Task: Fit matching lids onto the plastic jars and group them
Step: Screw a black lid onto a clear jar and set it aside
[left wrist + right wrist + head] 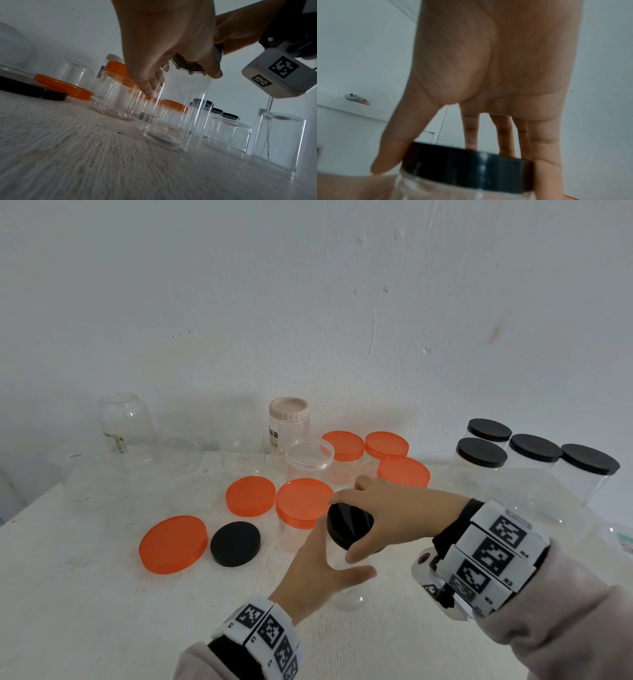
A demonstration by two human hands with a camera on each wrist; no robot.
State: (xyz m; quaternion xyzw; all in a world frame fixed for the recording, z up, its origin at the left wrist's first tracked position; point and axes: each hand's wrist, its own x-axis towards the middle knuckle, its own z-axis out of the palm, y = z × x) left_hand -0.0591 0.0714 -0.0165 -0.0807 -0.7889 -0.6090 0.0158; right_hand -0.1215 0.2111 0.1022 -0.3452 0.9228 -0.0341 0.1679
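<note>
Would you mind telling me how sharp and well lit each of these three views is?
Head view: evenly lit and mostly sharp, though edges bow. Left wrist view: the table smears into radial streaks, and the left hand is backlit and dark. Right wrist view: soft focus, with the black lid blurred under the right hand.

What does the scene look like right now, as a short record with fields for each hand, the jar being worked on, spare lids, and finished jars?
left hand: left hand grips the side of the clear jar
right hand: right hand grips the black lid on top of that jar
jar state: upright on the table
spare lids: one loose black lid, an orange lid beside it
finished jars: four black-lidded jars grouped at far right
</note>
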